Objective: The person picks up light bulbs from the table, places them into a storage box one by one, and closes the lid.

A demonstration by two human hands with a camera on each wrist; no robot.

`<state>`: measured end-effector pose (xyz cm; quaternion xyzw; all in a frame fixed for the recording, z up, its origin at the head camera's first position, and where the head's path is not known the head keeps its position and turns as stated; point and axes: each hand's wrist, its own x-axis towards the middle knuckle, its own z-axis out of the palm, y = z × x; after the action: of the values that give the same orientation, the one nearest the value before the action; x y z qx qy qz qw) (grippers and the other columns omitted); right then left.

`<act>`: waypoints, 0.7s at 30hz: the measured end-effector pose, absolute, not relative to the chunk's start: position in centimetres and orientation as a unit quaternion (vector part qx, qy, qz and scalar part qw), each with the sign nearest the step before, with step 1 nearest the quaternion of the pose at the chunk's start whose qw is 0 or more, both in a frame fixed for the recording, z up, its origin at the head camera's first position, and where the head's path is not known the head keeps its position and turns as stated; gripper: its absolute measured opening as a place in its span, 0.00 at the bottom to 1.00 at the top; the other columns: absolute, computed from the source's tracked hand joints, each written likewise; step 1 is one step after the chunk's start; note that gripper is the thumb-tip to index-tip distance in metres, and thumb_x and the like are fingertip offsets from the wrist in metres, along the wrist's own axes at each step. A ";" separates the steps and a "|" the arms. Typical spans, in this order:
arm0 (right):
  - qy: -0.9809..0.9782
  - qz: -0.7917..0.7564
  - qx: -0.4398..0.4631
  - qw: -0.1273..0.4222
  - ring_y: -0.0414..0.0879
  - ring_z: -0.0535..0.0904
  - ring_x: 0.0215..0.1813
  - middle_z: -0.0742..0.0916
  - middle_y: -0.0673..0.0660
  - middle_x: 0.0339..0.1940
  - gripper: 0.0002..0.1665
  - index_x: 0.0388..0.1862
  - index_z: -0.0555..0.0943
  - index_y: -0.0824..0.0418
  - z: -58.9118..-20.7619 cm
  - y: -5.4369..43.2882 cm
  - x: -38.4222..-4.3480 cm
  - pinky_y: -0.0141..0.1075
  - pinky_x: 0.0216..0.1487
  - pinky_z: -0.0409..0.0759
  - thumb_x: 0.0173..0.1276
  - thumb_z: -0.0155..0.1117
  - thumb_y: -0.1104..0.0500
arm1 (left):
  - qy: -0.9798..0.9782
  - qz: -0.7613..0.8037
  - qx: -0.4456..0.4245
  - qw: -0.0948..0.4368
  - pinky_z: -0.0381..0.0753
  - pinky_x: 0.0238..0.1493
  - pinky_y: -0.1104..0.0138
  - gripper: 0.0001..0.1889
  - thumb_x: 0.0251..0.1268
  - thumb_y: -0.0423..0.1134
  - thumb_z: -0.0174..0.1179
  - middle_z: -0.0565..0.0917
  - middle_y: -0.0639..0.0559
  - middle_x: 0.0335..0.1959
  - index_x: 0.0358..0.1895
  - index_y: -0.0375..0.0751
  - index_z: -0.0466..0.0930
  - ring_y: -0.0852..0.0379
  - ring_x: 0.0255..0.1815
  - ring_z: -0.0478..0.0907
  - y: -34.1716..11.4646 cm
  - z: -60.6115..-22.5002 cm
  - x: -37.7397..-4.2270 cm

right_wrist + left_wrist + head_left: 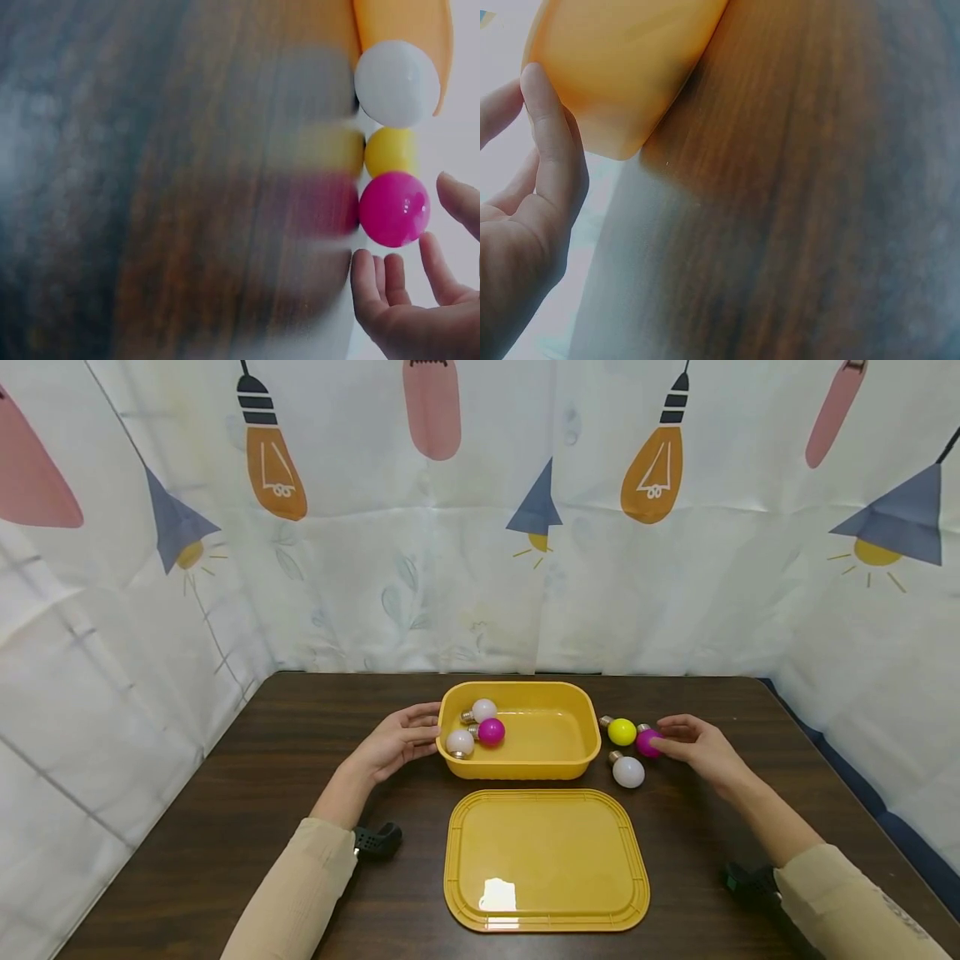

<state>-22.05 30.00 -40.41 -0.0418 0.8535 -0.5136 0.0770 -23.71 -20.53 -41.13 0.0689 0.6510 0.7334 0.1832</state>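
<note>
A yellow plastic tub [540, 768] stands at the back of the table, holding two white light bulbs [484, 709] and a magenta one [491, 732] at its left end. Fingers of my left hand [392, 745] touch the tub's left side; the left wrist view shows the fingertips at its outer wall [630, 67]. My right hand [701, 752] reaches around another magenta bulb [648, 743], its fingers spread and relaxed. In the right wrist view, that magenta bulb [394, 209] sits just beyond the fingertips of the right hand [420, 307].
Beside the magenta bulb lie a yellow bulb [622, 732] and a white bulb [628, 772], right of the tub. A flat yellow lid [547, 860] lies in front of the tub on the dark wooden table [225, 827]. Patterned curtains [480, 568] hang behind the table.
</note>
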 end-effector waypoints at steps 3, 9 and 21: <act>0.857 -0.507 -0.043 0.080 0.64 0.72 0.67 0.75 0.73 0.69 0.39 0.72 0.68 0.71 -40.6 29.9 -22.3 0.31 0.54 0.77 0.75 0.67 0.48 | 0.650 0.735 0.064 0.182 0.84 0.53 0.64 0.30 0.78 0.30 0.56 0.71 0.30 0.67 0.79 0.35 0.59 0.56 0.47 0.84 -20.5 -41.1 -23.7; 0.862 -0.497 -0.029 0.098 0.67 0.69 0.68 0.72 0.75 0.69 0.40 0.73 0.65 0.70 -40.5 29.6 -22.5 0.55 0.65 0.72 0.75 0.68 0.49 | 0.648 0.736 0.063 0.184 0.85 0.52 0.65 0.30 0.78 0.29 0.56 0.71 0.30 0.68 0.79 0.36 0.59 0.56 0.47 0.84 -20.4 -41.1 -23.7; 0.874 -0.475 -0.022 0.101 0.68 0.71 0.65 0.73 0.75 0.66 0.43 0.72 0.64 0.72 -40.1 29.1 -22.6 0.59 0.66 0.73 0.72 0.71 0.48 | 0.646 0.738 0.062 0.185 0.85 0.52 0.65 0.30 0.78 0.29 0.56 0.72 0.30 0.67 0.79 0.36 0.60 0.55 0.47 0.84 -20.4 -41.0 -23.7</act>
<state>-22.57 29.06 -40.09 -0.0217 0.8738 -0.4751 0.1012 -23.67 -20.36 -40.98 0.0620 0.6457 0.7383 0.1848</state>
